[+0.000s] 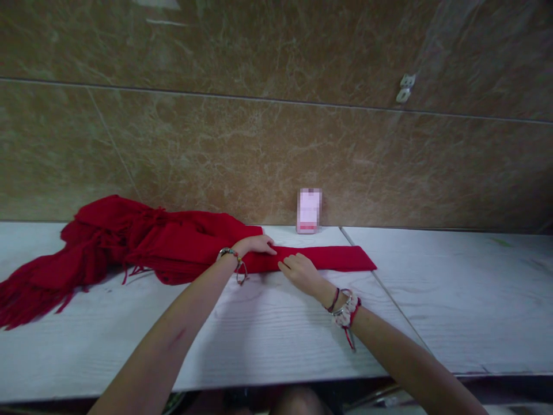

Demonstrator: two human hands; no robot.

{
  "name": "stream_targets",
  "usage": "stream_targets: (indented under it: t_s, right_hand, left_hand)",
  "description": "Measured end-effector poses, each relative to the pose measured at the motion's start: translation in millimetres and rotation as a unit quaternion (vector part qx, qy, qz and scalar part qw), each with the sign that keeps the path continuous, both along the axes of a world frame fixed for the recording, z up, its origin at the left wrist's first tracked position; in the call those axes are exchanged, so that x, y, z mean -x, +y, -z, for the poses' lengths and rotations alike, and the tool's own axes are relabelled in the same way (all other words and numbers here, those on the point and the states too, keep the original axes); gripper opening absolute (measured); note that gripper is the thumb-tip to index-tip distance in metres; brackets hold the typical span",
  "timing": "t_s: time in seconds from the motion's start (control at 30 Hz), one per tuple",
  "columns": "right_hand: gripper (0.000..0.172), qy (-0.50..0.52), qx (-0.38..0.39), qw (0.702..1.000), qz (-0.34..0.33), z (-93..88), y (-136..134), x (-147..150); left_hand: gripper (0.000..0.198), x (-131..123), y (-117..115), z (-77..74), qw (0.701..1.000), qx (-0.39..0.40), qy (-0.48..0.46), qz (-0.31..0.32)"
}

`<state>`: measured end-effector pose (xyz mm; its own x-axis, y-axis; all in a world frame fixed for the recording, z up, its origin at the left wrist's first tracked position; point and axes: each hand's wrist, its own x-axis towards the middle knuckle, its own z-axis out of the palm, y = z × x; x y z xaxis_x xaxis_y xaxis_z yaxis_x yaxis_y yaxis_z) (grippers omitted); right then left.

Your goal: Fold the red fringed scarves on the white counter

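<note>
A red scarf with fringed ends lies along the white table. Its left part is bunched and loose, while the right part is a narrow, flat folded strip ending in a slanted edge. My left hand rests on the strip where it meets the bunched cloth, fingers stretched to the right. Just right of it, my right hand is at the strip's near edge, fingers bent and closed on the cloth; the fingertips are partly hidden. Bracelets circle both wrists.
A phone with a blurred screen leans upright against the brown marbled tile wall behind the scarf. A white socket-like fitting is on the wall at upper right. The white wood-grain table has a seam right of the hands.
</note>
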<state>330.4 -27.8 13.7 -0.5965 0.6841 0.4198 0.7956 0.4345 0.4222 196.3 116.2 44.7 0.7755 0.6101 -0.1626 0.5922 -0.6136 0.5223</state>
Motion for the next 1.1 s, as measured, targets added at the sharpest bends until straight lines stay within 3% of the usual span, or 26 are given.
stream_targets:
  t_s: [0.2,0.37,0.5,0.77,0.9,1.0,1.1]
  right_hand:
    - [0.024,0.047,-0.077,0.996,-0.012,-0.5,-1,-8]
    - [0.03,0.122,-0.107,0.986,0.029,-18.3,-3,-16]
    - [0.038,0.149,-0.045,0.985,0.073,-43.1,-11,-23]
    - [0.037,0.273,0.069,0.956,0.086,-84.2,-27,-58]
    - [0.038,0.367,0.123,0.916,0.106,-102.2,-37,-86]
    - [0.04,0.472,0.151,0.858,0.137,-109.8,-43,-107]
    - [0.033,0.571,0.158,0.791,0.152,-111.6,-49,-128]
  left_hand:
    - [0.019,1,1,-11.8,0.99,0.104,-0.094,-0.003]
    - [0.018,-3,-7,-27.5,0.964,0.189,-0.185,0.0]
    - [0.017,-16,-10,-43.5,0.908,0.313,-0.279,0.006]
    - [0.011,-61,-23,-71.9,0.904,0.305,-0.3,0.018]
    - [0.012,-96,-32,-81.6,0.906,0.289,-0.308,0.012]
    - [0.015,-127,-38,-85.0,0.909,0.266,-0.319,0.02]
    - [0.02,-156,-45,-86.9,0.937,0.192,-0.29,0.039]
